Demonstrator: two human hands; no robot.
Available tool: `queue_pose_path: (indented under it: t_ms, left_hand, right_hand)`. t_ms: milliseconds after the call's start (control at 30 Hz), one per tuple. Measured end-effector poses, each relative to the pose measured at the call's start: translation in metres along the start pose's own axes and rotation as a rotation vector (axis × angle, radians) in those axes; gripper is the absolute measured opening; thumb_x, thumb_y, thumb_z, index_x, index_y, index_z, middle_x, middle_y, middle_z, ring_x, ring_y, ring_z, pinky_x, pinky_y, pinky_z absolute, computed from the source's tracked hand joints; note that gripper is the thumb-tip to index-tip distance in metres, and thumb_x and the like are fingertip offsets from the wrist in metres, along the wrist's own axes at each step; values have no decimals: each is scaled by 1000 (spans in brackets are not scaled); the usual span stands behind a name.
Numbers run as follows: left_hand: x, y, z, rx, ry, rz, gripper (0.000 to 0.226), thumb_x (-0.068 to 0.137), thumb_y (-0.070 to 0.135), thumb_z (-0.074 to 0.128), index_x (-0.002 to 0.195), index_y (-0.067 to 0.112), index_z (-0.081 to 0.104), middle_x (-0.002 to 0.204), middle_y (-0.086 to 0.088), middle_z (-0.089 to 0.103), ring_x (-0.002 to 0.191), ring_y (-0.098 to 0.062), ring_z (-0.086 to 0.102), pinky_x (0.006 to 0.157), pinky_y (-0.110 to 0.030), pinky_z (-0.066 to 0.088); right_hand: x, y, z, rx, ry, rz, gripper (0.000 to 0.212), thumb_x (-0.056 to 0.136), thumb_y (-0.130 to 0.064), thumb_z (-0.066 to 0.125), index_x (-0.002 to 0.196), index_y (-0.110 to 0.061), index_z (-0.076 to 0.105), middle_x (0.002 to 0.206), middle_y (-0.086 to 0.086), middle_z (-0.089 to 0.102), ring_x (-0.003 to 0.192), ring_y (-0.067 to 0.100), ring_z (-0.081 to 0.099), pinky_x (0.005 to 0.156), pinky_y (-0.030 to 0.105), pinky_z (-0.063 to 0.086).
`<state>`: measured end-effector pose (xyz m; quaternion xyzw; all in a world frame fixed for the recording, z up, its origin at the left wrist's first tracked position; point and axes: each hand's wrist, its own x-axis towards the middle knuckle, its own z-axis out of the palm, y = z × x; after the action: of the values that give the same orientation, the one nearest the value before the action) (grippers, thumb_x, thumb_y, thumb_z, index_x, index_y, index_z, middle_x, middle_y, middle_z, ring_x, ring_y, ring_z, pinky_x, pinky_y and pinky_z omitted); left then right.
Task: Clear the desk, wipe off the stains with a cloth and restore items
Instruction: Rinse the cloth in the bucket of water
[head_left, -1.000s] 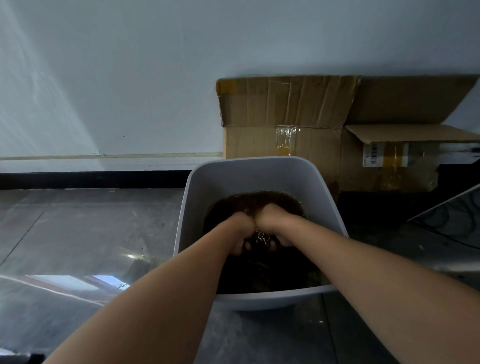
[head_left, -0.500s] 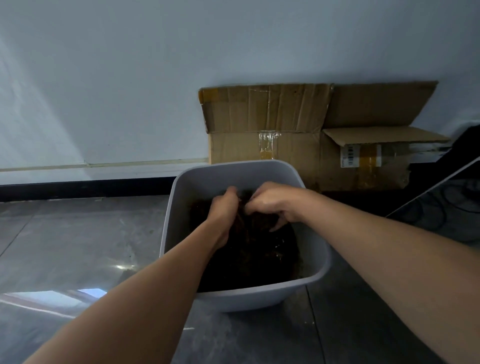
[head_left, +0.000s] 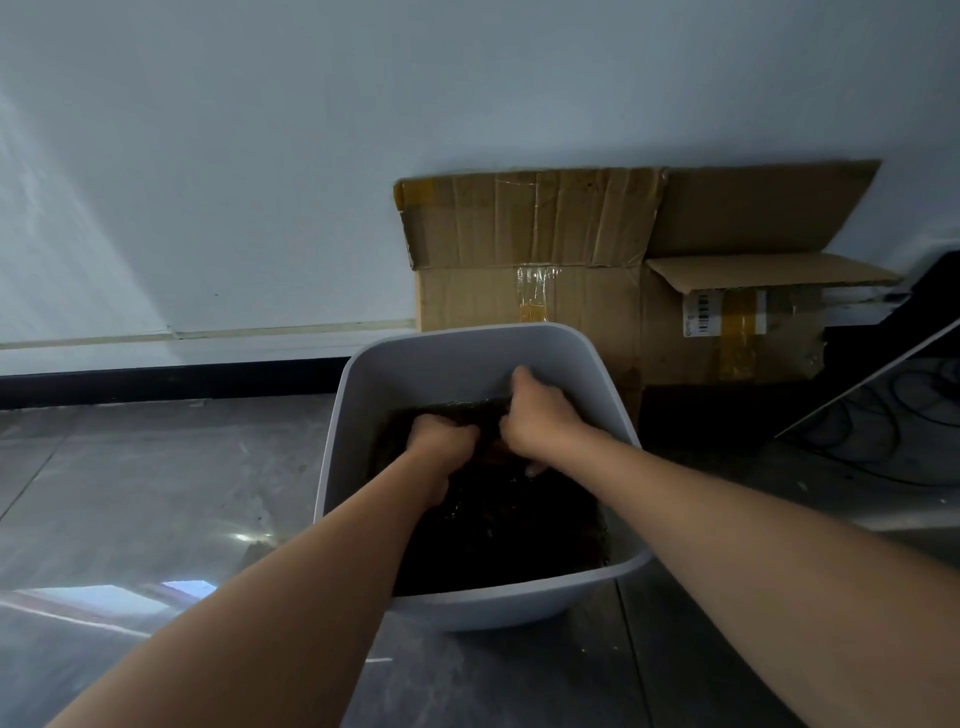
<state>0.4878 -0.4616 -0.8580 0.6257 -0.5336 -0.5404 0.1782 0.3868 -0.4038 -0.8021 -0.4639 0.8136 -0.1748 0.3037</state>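
Fists pressed together a second earlier had drawn apart. Left hand (head_left: 441, 439) and right hand (head_left: 540, 423) were both curled, bunching the upper edge of the dark cloth (head_left: 498, 519) inside the tub (head_left: 467, 358), centre frame. Risk: lifted unwrung, the sodden cloth would probably drip dirty water over the rim onto the floor (head_left: 156, 493); a hard tug might tip the tub.

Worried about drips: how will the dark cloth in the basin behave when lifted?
Probably floppy: the dark cloth bunches where the left hand and right hand grip it. Likely heavy and dripping, since it glistens wet in the basin.
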Motion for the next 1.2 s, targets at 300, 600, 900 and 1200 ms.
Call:
queue_pose_path:
  t_ms: [300, 600, 900, 1200]
  left_hand:
    - [-8, -6, 1, 748, -231, 122, 36, 105, 25, 44, 131, 4, 58, 135, -17, 58, 121, -33, 57, 98, -35, 47]
    - [-19, 10, -5, -163, -198, -226, 38, 105, 19, 33, 75, 4, 52, 48, -11, 55, 30, -18, 50, 33, -17, 40]
    - [-28, 31, -7, -237, -120, -33, 38, 105, 29, 36, 116, 5, 63, 93, -11, 68, 83, -23, 63, 74, -31, 50]
    - [-27, 25, -14, -291, -179, -253, 58, 95, 54, 34, 119, 13, 68, 100, -16, 73, 96, -33, 68, 89, -43, 55]
  right_hand:
    - [8, 10, 28, -462, -256, 10, 39, 96, -14, 53, 134, -8, 53, 135, 14, 54, 123, 33, 53, 106, 41, 44]
    - [-7, -21, 21, 344, -207, 243, 29, 103, -25, 36, 82, -8, 48, 66, 9, 45, 46, 16, 39, 37, 14, 29]
    - [-8, -19, -25, 140, -165, 38, 28, 91, -20, 60, 117, -9, 56, 99, 8, 62, 87, 21, 60, 66, 27, 49]
    - [-12, -31, -22, 855, -170, 267, 22, 101, -20, 43, 88, -9, 57, 85, 14, 61, 80, 28, 60, 77, 39, 51]
